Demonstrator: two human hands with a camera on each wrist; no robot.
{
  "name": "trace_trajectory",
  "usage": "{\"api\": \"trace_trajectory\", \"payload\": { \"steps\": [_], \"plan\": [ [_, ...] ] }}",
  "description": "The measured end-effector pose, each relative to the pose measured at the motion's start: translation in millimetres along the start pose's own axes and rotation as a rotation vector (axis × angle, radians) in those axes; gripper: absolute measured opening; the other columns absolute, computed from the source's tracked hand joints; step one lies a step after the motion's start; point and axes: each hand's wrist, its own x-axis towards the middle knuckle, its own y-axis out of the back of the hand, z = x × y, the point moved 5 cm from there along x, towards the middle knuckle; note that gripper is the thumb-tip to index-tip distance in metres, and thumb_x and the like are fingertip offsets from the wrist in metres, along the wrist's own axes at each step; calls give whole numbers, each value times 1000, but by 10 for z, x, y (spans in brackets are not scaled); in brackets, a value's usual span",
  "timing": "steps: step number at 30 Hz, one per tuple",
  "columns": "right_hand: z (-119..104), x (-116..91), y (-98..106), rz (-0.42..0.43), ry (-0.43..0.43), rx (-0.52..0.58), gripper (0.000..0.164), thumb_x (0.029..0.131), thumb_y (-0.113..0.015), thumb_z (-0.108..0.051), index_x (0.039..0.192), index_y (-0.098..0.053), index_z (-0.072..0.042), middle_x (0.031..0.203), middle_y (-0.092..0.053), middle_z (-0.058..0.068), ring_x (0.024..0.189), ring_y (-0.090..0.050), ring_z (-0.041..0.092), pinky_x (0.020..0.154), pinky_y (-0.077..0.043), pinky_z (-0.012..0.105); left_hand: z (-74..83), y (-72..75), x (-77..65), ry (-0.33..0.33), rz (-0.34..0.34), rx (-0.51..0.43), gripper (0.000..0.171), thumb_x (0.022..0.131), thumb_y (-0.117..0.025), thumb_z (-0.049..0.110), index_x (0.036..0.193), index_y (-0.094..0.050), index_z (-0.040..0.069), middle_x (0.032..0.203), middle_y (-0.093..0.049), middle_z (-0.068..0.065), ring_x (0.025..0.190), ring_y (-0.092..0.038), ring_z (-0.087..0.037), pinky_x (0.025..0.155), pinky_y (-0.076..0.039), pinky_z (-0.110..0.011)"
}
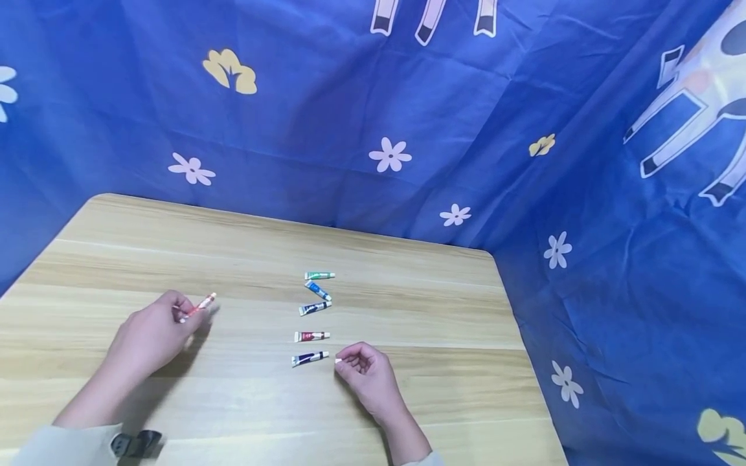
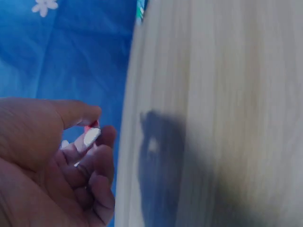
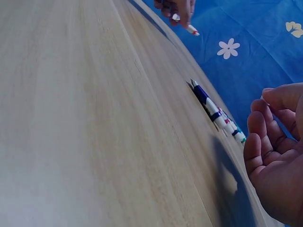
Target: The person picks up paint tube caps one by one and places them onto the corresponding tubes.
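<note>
My left hand pinches a small red and white paint tube between thumb and fingers, above the left side of the table. Its white end points up and to the right. In the left wrist view, most of the tube is hidden by the fingers. Lower right, my right hand pinches a tiny white piece at its fingertips, possibly a cap. Close to those fingertips lies a dark violet tube. Beyond it, a crimson tube lies on the tabletop.
Farther back lie a dark blue tube, a lighter blue tube set aslant, and a green tube. The wooden table has rounded corners. Blue printed cloth hangs behind and to the right.
</note>
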Motion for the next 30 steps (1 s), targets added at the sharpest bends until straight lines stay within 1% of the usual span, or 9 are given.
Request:
{"api": "trace_trajectory", "payload": {
  "steps": [2,5,9,11,15,18,21,25,30],
  "plan": [
    [1,-2,-17,-3,-3,-1,20,92,-80,-1,110,-73,3,95,-71,-2,86,-66,5,78,-56,16,95,-14,-56,-23,-22,-39,39,111,-59,44,113,-61,5,84,-72,-6,66,-57,-19,58,-41,-34],
    [-2,-2,-51,-5,-8,-3,20,91,-80,-2,109,-73,2,94,-70,-5,86,-65,4,78,-57,16,188,-54,-156,-35,-38,-95,35,111,-61,44,116,-62,9,81,-72,-2,61,-53,-16,56,-40,-33],
    [-21,-9,-107,-8,-6,-13,18,91,-81,-2,108,-75,0,92,-70,-7,83,-64,3,76,-55,16,241,-142,-284,-27,-61,-208,35,109,-64,46,120,-64,13,87,-76,-2,58,-58,-13,52,-43,-30],
    [-37,-20,-132,-7,-7,-23,18,90,-81,-2,107,-75,-1,92,-71,-5,82,-64,3,74,-54,15,280,-205,-345,-22,-70,-260,34,107,-68,44,122,-66,13,91,-78,-3,58,-60,-13,52,-44,-30],
    [-76,-43,-179,-9,5,-42,17,90,-83,-3,106,-77,0,95,-75,12,81,-65,3,75,-54,15,402,-371,-471,-11,-92,-313,30,105,-71,40,123,-69,15,88,-77,-3,59,-58,-12,55,-44,-30],
    [-88,-49,-218,-25,29,-58,17,91,-83,-4,107,-78,1,99,-76,23,81,-66,2,75,-54,14,520,-490,-573,4,-119,-338,27,105,-72,38,122,-70,17,90,-76,-1,63,-59,-11,60,-44,-28],
    [-81,-45,-248,-38,49,-64,17,92,-82,-4,108,-78,1,100,-76,26,81,-67,0,76,-55,14,660,-598,-656,15,-159,-391,23,103,-74,33,119,-72,17,92,-77,0,65,-62,-10,63,-46,-27],
    [-83,-42,-276,-35,61,-60,16,92,-81,-3,108,-78,0,100,-78,23,83,-68,-1,78,-58,16,822,-713,-730,18,-198,-436,22,103,-75,30,119,-72,16,93,-76,1,67,-63,-8,65,-47,-25],
    [-100,-55,-303,-23,70,-83,16,92,-81,-3,107,-79,-4,95,-79,7,82,-67,0,77,-58,17,953,-822,-793,14,-224,-481,21,102,-77,29,117,-73,16,92,-75,1,65,-61,-8,60,-48,-25]
  ]
}}
